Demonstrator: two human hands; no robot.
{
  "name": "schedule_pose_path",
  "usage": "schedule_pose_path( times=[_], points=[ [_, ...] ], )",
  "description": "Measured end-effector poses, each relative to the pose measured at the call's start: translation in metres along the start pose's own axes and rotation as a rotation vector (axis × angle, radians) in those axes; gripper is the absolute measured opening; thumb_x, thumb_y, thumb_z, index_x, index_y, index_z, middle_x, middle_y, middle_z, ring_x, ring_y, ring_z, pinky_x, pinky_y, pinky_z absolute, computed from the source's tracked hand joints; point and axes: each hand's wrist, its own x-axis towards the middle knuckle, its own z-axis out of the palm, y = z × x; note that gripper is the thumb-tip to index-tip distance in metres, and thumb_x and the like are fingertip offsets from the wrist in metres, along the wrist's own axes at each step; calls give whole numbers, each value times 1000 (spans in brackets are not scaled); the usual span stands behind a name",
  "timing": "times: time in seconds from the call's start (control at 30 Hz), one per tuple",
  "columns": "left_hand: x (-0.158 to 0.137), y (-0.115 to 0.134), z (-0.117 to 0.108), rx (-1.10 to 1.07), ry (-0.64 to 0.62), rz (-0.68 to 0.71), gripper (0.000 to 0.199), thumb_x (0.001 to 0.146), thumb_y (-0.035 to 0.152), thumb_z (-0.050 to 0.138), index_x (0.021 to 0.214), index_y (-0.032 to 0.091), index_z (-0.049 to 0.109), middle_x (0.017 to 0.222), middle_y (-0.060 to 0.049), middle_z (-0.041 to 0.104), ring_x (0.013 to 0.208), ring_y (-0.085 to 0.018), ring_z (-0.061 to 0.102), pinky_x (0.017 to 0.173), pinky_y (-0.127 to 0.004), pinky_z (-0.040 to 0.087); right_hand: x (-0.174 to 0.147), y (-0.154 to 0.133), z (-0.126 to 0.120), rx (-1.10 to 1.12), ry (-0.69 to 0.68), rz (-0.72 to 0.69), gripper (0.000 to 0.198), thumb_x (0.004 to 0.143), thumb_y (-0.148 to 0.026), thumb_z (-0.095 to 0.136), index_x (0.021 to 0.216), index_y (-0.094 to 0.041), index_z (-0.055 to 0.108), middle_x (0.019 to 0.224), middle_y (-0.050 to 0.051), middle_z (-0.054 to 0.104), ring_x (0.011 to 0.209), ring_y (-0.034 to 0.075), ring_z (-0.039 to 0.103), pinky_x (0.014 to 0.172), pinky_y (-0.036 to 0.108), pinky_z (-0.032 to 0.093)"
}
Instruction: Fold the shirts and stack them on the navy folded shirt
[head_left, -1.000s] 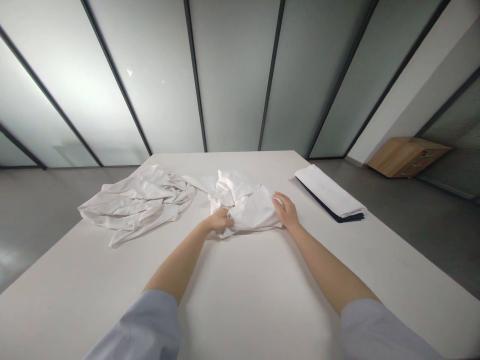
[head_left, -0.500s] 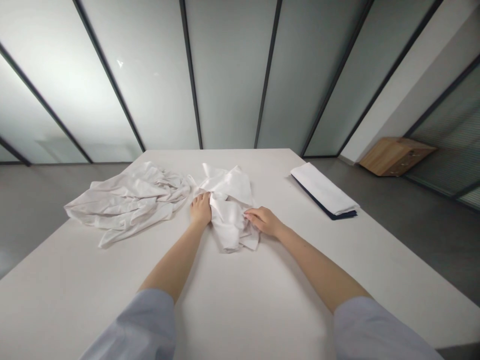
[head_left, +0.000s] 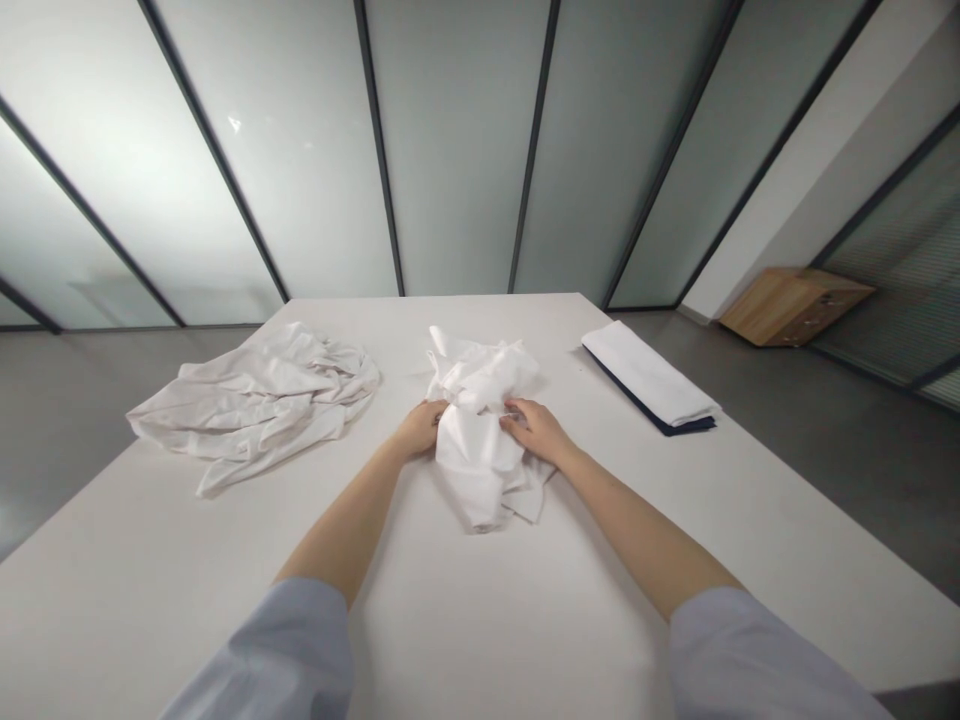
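Note:
A crumpled white cloth (head_left: 480,455) lies bunched in the middle of the table, its loose folds reaching toward me and away from me. My left hand (head_left: 421,428) grips its left side, fingertips partly tucked into the fabric. On the opposite side, my right hand (head_left: 537,430) is closed on a fold, with the thumb and fingers bent around it. Whether the cloth is a garment I cannot tell.
A larger heap of wrinkled white cloth (head_left: 262,400) spreads over the table's left side. At the right edge lies a folded white cloth (head_left: 649,375) on a navy one (head_left: 688,427). Frosted glass panels stand behind the white table (head_left: 480,620); a wooden cabinet (head_left: 787,305) is beyond it.
The bunched cloth has shifted right and slightly toward me, away from the larger heap. My left hand has moved right and nearer; my right hand has taken a fuller hold on the fabric.

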Motion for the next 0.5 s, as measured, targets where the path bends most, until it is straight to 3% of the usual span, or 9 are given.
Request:
schedule_pose_path(
  times=[0.13, 0.27, 0.4, 0.5],
  points=[
    [3, 5, 8, -125, 4, -14, 39, 82, 34, 48, 114, 24, 67, 125, -3, 65, 127, -27, 49, 114, -42, 25, -1, -14, 6, 132, -86, -183, 44, 91, -37, 46, 130, -20, 56, 139, 10, 53, 129, 23, 47, 109, 41, 35],
    [12, 7, 15, -368, 115, -133, 47, 92, 40, 30, 112, 16, 65, 109, -9, 71, 109, -25, 61, 97, -38, 43, -3, -22, 8, 193, -177, -262, 43, 93, -39, 44, 131, -22, 56, 143, 7, 49, 137, 23, 36, 113, 44, 28],
    [21, 11, 20, -167, 208, -306, 38, 87, 48, 44, 96, 16, 65, 94, -9, 71, 89, -23, 64, 79, -33, 47, -3, -26, 12, 284, -202, -351, 34, 93, -32, 43, 119, -23, 64, 128, 7, 61, 126, 23, 48, 109, 43, 34],
    [23, 9, 21, -16, 210, -357, 26, 86, 39, 47, 79, 19, 63, 83, -8, 69, 83, -22, 64, 74, -31, 44, -1, -16, 16, 294, -14, -240, 27, 90, -24, 43, 105, -20, 65, 114, 8, 65, 108, 22, 58, 97, 39, 44]
  ],
)
